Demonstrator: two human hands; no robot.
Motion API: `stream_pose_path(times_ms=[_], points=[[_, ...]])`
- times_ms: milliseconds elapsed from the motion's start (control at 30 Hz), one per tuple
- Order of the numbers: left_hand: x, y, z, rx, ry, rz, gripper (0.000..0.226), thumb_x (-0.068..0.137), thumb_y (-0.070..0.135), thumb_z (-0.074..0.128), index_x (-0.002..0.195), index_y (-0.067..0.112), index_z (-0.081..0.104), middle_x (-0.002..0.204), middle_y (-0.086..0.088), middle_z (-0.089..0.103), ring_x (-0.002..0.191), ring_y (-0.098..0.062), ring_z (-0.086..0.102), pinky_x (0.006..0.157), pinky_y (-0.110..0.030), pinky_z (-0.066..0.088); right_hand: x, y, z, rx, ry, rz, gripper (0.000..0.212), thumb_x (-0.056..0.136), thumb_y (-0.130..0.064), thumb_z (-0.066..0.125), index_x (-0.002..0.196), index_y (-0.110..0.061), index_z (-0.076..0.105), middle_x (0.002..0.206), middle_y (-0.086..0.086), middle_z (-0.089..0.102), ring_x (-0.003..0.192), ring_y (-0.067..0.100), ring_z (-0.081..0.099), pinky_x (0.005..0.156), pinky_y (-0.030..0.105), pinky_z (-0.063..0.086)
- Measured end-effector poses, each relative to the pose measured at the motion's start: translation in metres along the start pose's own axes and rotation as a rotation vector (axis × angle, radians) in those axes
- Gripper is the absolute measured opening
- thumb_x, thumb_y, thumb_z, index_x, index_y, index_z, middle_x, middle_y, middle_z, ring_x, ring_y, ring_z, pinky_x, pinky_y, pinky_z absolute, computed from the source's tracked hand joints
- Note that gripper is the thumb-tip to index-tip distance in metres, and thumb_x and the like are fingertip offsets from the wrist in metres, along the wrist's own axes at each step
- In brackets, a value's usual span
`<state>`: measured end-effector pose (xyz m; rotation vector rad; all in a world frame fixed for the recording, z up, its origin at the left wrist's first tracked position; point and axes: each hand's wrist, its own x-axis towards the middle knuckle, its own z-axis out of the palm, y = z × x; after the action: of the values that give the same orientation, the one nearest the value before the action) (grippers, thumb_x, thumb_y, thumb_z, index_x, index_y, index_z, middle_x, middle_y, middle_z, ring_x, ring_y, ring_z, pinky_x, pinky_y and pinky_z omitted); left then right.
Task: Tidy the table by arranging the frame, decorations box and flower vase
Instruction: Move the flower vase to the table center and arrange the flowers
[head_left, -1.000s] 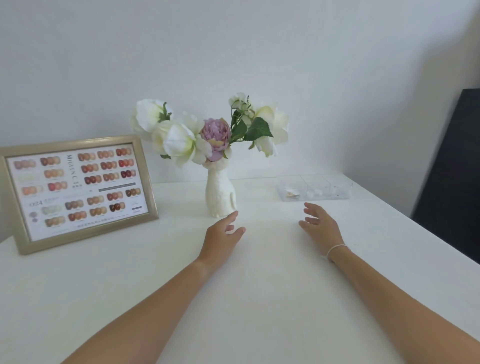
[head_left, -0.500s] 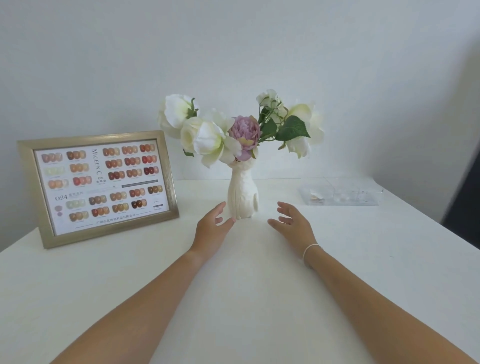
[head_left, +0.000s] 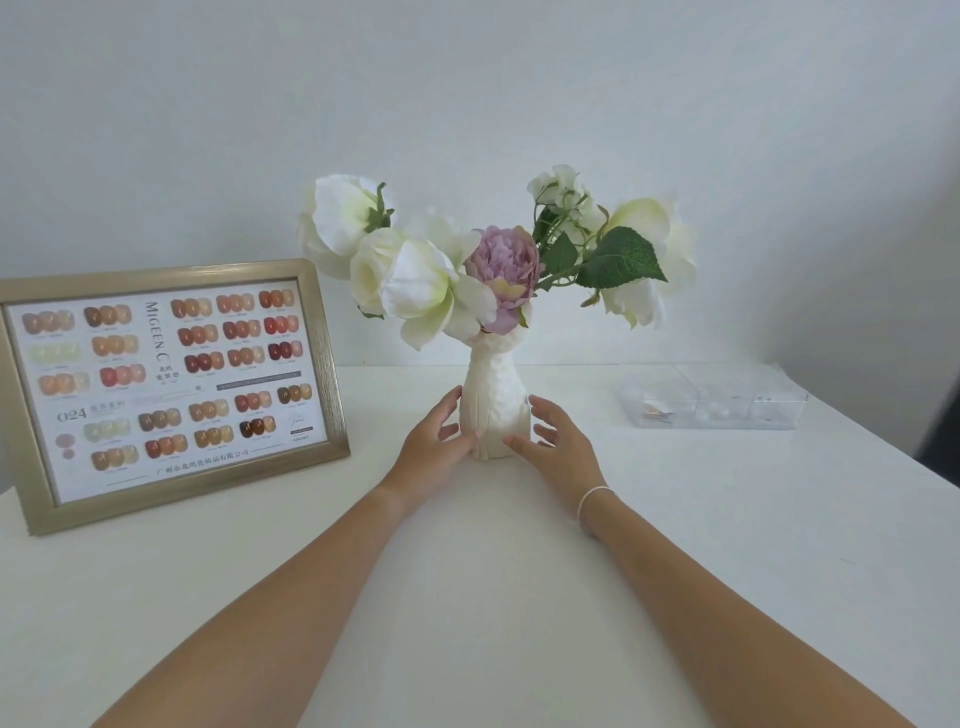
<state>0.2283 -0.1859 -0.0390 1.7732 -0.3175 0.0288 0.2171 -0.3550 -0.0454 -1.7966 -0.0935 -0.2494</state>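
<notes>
Both hands are closing in: left hand (head_left: 434, 447) and right hand (head_left: 558, 447) are flanking the upright flower vase (head_left: 493, 410), fingers spread, not yet clasping.

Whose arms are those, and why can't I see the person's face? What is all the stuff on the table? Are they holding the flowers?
There is no robot here. The camera sits on a person's head and looks forward and down, so you see only their two arms, as if through their eyes.

They are reaching over a white table. The left hand and the right hand are open, one on each side of a bumpy white flower vase. The fingers are right at the vase, but I cannot tell whether they grip it yet. It stands upright on the table with white and purple flowers in it.

To the left stands a gold frame showing rows of little colour samples. To the right, near the wall, lies a clear decorations box with compartments and a few tiny things inside.
</notes>
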Motion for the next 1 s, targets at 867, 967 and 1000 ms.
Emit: stream_pose_path(times_ms=[867, 967, 1000], points=[[0.019, -0.007, 0.007, -0.025, 0.124, 0.045, 0.061, 0.076, 0.019, 0.073, 0.129, 0.026, 0.046, 0.133, 0.005, 0.052, 0.106, -0.017, 0.062, 0.087, -0.032, 0.053, 0.022, 0.006, 0.0, 0.014, -0.018, -0.024, 0.053, 0.08, -0.023, 0.065, 0.13, -0.026, 0.046, 0.127, -0.009, 0.054, 0.112, 0.012, 0.055, 0.09, 0.025, 0.043], [0.027, -0.007, 0.007, -0.023, 0.125, 0.048, 0.061, 0.075, 0.018, 0.073, 0.129, 0.026, 0.047, 0.132, 0.005, 0.053, 0.105, -0.018, 0.063, 0.087, -0.031, 0.053, 0.03, 0.007, 0.0, 0.012, -0.018, -0.025, 0.054, 0.08, -0.021, 0.065, 0.13, -0.024, 0.046, 0.128, -0.007, 0.054, 0.113, 0.013, 0.055, 0.093, 0.028, 0.045], [0.03, -0.006, 0.006, -0.019, 0.123, 0.047, 0.06, 0.075, 0.018, 0.074, 0.128, 0.026, 0.047, 0.132, 0.006, 0.053, 0.105, -0.017, 0.063, 0.087, -0.031, 0.053, 0.034, 0.008, 0.0, 0.013, -0.019, -0.025, 0.054, 0.08, -0.021, 0.065, 0.13, -0.024, 0.046, 0.128, -0.006, 0.054, 0.113, 0.014, 0.055, 0.094, 0.029, 0.045]])
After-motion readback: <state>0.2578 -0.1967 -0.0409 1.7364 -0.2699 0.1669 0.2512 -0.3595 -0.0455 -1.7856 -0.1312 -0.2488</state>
